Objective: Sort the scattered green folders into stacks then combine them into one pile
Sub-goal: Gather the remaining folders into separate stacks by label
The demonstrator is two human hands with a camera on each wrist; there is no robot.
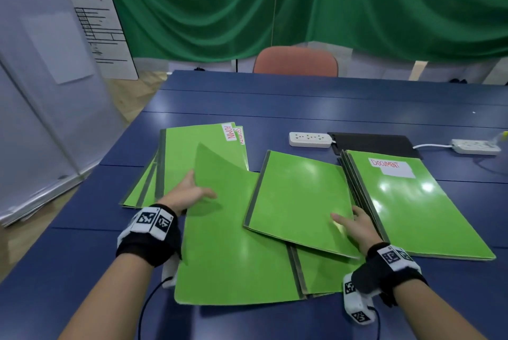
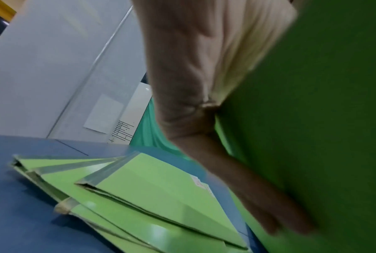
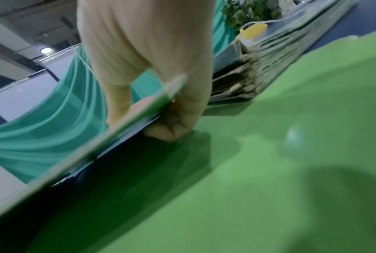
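Folders [image 1: 233,271] are partly sorted: left stack [image 1: 187,152] and right stack [image 1: 412,207] lie on the counter [image 1: 357,108], while left hand [image 1: 187,195] fingers clamp a raised folder [image 1: 220,183] and right hand [image 1: 357,225] fingers pinch a tilted folder [image 1: 297,202], neither yet stacked.

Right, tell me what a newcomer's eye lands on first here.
Bright green folders spread over the blue table. The left hand holds up the cover of the open folder at the front, while the right hand pinches the middle folder. On the right, a thick stack is labelled DOCUMENT.
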